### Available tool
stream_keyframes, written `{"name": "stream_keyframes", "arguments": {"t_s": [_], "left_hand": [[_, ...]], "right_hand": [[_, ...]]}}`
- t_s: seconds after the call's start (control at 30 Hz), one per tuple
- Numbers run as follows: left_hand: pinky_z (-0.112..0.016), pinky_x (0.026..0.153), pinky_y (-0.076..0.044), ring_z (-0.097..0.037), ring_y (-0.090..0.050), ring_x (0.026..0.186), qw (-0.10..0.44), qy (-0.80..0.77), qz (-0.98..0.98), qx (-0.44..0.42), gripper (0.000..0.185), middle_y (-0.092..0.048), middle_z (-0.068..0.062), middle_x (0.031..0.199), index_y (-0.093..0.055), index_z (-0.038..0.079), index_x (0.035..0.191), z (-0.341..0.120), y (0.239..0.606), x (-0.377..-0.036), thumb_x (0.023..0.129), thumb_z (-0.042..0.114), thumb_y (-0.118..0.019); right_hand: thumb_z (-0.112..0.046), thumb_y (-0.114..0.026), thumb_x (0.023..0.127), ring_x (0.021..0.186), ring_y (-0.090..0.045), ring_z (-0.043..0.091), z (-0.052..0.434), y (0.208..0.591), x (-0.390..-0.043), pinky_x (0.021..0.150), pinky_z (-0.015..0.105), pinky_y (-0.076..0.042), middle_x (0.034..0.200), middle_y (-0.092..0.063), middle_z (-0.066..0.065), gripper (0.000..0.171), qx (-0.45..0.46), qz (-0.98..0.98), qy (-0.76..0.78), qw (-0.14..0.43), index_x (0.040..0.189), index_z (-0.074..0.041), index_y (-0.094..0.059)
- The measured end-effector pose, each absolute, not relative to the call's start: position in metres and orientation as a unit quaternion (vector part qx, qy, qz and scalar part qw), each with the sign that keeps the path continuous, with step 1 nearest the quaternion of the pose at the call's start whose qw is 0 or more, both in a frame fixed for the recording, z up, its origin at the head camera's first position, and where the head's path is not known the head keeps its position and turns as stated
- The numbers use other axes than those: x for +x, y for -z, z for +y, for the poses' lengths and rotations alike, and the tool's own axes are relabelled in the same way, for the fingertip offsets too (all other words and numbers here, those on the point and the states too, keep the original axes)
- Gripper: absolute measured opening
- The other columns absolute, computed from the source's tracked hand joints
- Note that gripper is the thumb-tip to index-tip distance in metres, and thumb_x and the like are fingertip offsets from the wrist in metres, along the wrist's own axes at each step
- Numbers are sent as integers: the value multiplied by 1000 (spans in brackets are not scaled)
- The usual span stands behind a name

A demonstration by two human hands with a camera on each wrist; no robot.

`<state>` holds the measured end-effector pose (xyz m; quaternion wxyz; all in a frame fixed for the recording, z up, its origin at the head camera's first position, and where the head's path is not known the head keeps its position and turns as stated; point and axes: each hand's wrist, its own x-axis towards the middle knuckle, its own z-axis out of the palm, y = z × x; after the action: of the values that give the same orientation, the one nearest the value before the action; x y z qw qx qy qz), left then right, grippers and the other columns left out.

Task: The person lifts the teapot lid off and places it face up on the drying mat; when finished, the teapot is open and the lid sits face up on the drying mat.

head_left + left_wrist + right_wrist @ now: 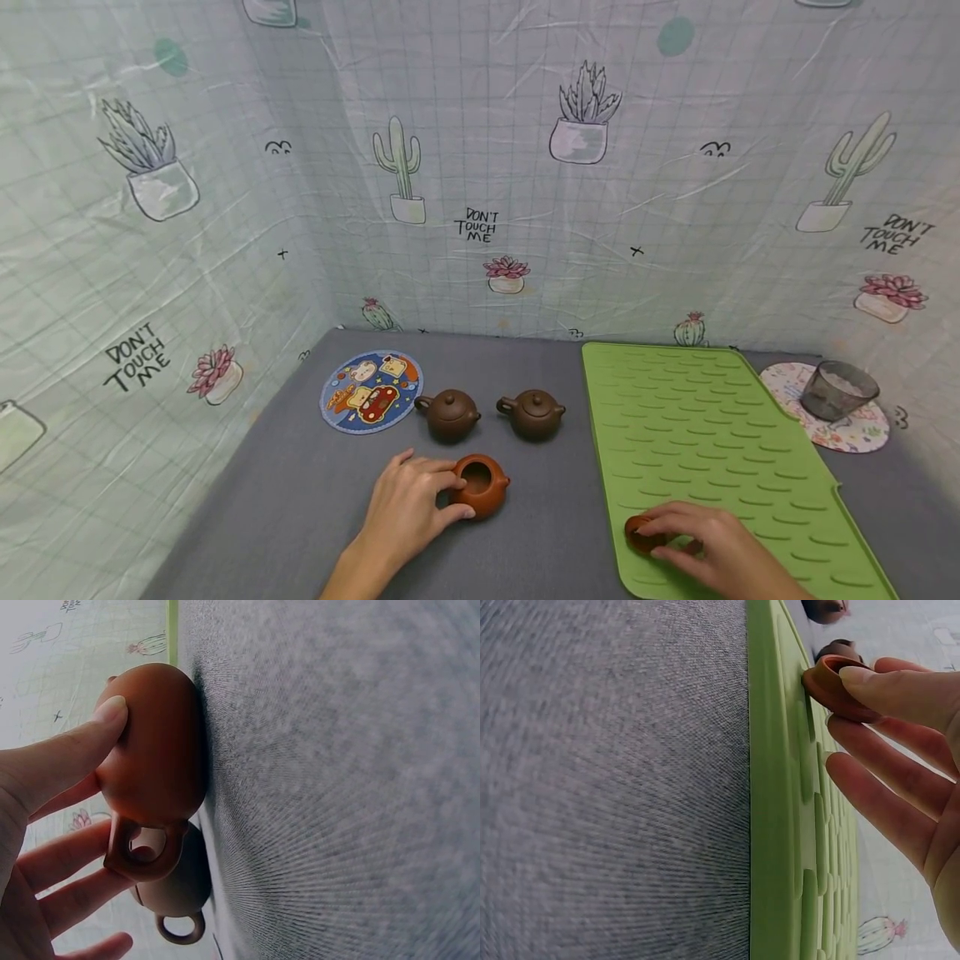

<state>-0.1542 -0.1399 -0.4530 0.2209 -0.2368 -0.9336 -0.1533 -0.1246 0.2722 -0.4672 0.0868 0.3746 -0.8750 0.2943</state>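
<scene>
My left hand (412,500) holds a reddish-brown clay teapot (491,498) that stands uncovered on the grey cloth. The left wrist view shows the thumb on the teapot's body (157,750) and fingers behind and beside its handle (142,859). My right hand (708,537) pinches a small, round, hollow piece of matching clay, apparently the teapot lid (637,531), over the green mat's near left corner. In the right wrist view the lid (829,686) tilts with its hollow side partly showing; its far side is hidden by the fingers.
Two dark brown lidded teapots, one left (452,415) and one right (534,415), stand behind. A blue cartoon placemat (367,408) lies back left. The green textured mat (697,450) stretches along the right. A smoky cup (836,396) stands on a floral placemat (862,433). Patterned curtains (525,192) surround the table.
</scene>
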Motion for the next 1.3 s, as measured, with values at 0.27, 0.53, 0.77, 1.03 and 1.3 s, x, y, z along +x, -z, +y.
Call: {"name": "stream_keyframes", "arguments": {"t_s": [0.27,0.53,0.77,1.03,1.3], "left_hand": [[-54,97,-56,-11,-75,94,227,153,-932,-236,34,-81,6,100,-84,25,86,-140,454,-154,62,47,-93],[-55,97,-55,-11,-75,95,217,159,-934,-233,34,-81,5,100,-84,25,87,-139,453,-155,62,46,-93],[-54,98,-55,-11,-75,96,216,164,-935,-227,34,-81,6,100,-84,25,86,-140,453,-154,62,45,-94],[-53,97,-56,-10,-74,95,217,165,-934,-231,34,-81,7,100,-83,25,87,-139,453,-155,62,46,-94],[-52,95,-56,-9,-75,95,227,167,-932,-227,35,-81,8,99,-82,26,84,-139,453,-153,59,47,-94]], "right_hand": [[-16,-82,85,101,-71,0,272,468,-126,70,20,-58,109,-77,0,29,364,-878,-302,73,112,-25,-74],[-20,-76,91,95,-70,-5,271,464,-129,67,23,-58,109,-79,7,25,318,-885,-339,-17,116,-17,-74],[-26,-71,95,92,-71,-4,274,463,-129,63,23,-57,112,-77,12,28,276,-880,-379,-80,121,-14,-73],[-35,-70,95,90,-72,-1,276,459,-131,68,23,-58,117,-76,14,37,221,-878,-397,-153,124,-11,-71],[-34,-71,94,86,-69,-4,274,457,-133,67,23,-56,114,-77,8,33,210,-886,-385,-151,121,-16,-72]]}}
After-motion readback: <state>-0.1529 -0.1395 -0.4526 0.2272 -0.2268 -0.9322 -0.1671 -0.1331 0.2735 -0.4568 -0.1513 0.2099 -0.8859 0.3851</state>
